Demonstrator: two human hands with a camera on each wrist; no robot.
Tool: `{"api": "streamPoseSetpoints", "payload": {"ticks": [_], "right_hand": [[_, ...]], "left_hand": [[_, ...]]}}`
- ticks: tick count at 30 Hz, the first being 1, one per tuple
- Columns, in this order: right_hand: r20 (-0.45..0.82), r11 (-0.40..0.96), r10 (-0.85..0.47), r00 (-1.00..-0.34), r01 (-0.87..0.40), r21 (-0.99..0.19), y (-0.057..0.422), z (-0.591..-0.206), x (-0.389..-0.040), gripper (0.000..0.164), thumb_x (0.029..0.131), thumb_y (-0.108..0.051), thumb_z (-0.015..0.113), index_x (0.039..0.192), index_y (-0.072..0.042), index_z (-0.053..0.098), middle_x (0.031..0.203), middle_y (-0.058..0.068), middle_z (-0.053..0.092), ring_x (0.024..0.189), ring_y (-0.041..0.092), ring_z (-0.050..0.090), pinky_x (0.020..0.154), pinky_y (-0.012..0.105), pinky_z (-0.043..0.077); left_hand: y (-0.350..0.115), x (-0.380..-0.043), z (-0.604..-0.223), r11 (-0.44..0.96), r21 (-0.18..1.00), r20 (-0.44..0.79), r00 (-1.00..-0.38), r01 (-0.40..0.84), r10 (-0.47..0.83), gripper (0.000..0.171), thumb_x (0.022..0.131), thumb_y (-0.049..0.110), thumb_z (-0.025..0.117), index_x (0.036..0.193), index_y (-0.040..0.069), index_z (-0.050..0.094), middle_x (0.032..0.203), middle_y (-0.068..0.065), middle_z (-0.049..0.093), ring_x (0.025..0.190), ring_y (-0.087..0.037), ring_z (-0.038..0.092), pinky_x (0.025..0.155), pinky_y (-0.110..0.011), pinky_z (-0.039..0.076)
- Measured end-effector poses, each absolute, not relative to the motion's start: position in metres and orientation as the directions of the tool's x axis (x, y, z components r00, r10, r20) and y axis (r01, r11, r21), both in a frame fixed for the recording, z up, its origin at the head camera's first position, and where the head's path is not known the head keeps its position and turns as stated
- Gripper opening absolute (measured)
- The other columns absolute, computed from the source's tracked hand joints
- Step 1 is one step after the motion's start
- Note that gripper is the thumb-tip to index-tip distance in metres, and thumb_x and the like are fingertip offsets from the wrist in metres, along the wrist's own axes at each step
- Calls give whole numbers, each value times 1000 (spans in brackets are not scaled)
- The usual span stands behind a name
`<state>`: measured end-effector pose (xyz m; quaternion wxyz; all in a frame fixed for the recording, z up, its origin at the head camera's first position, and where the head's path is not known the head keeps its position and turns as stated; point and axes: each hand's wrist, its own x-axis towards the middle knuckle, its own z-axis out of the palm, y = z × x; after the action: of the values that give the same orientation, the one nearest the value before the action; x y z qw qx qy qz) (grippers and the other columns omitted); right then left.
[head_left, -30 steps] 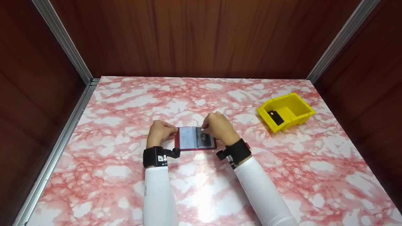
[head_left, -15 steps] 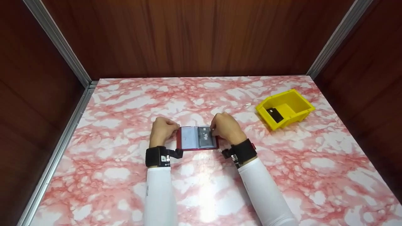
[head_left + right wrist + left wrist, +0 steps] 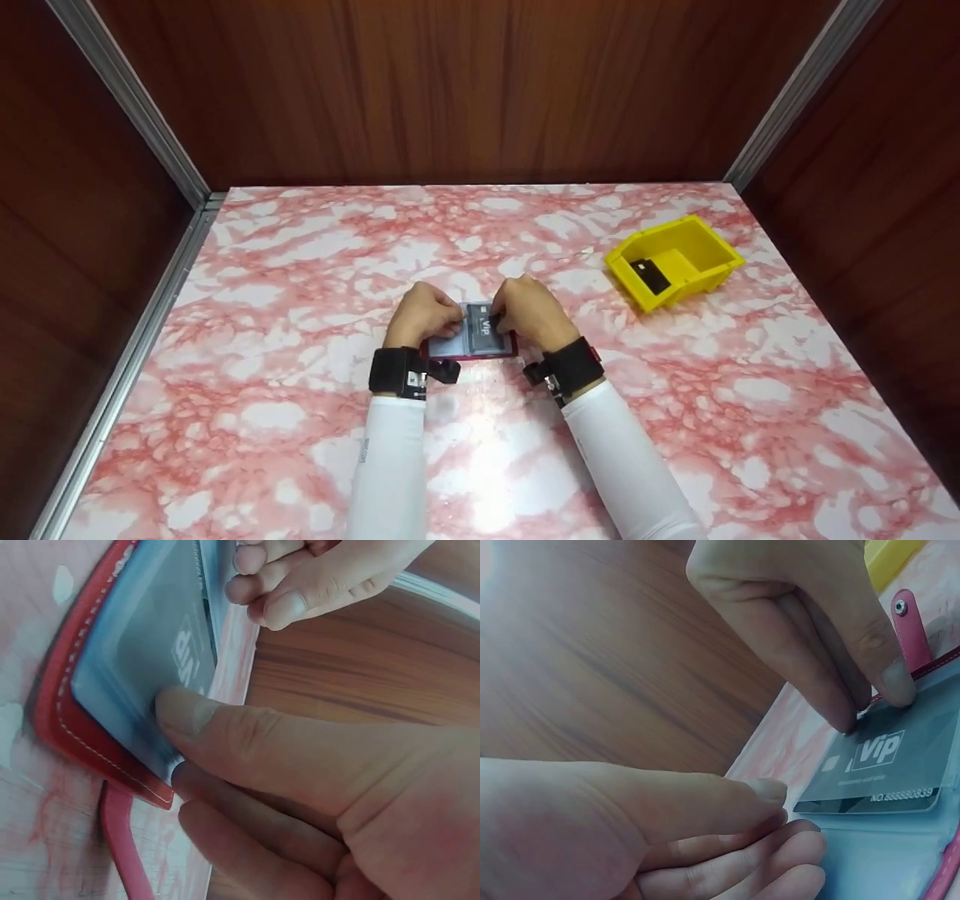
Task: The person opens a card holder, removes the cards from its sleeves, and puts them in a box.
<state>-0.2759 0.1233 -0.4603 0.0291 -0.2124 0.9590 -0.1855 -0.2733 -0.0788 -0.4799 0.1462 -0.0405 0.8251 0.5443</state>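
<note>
An open red card holder (image 3: 56,701) with clear plastic sleeves (image 3: 870,859) lies on the table. In its right-hand sleeve sits a dark grey card (image 3: 911,765) marked "Vip"; a darker strip of the card along the middle fold seems to stick out of the plastic. My right hand (image 3: 531,311) pinches the card and sleeve at the far edge, thumb on top and fingertips behind. Over the left page is my left hand (image 3: 426,315), fingers loosely bent near the card's inner edge, with nothing seen between them. Whether its fingertips touch the plastic is unclear.
A yellow bin (image 3: 697,281) stands at the right with black cards (image 3: 650,277) inside. The holder's red snap strap (image 3: 910,630) sticks out past the right cover. Brown wood-grain walls (image 3: 450,90) close off the back and sides of the marbled table (image 3: 262,420).
My left hand has left the holder's left edge and come right, over the left page beside the card. My right hand shifted slightly right, then back left, and stays at the card.
</note>
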Motion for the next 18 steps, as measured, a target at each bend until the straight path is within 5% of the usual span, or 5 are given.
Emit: {"api": "streamPoseSetpoints", "payload": {"ticks": [18], "right_hand": [[44, 804, -493, -869, -474, -358, 133, -465, -272, 22, 79, -3, 94, 100, -9, 89, 100, 6, 86, 94, 27, 78, 90, 45, 65]], "left_hand": [[-75, -274, -487, 339, 898, -335, -936, -281, 112, 8, 90, -1, 77, 96, -8, 77, 64, -3, 72, 55, -9, 69, 55, -20, 62]]}}
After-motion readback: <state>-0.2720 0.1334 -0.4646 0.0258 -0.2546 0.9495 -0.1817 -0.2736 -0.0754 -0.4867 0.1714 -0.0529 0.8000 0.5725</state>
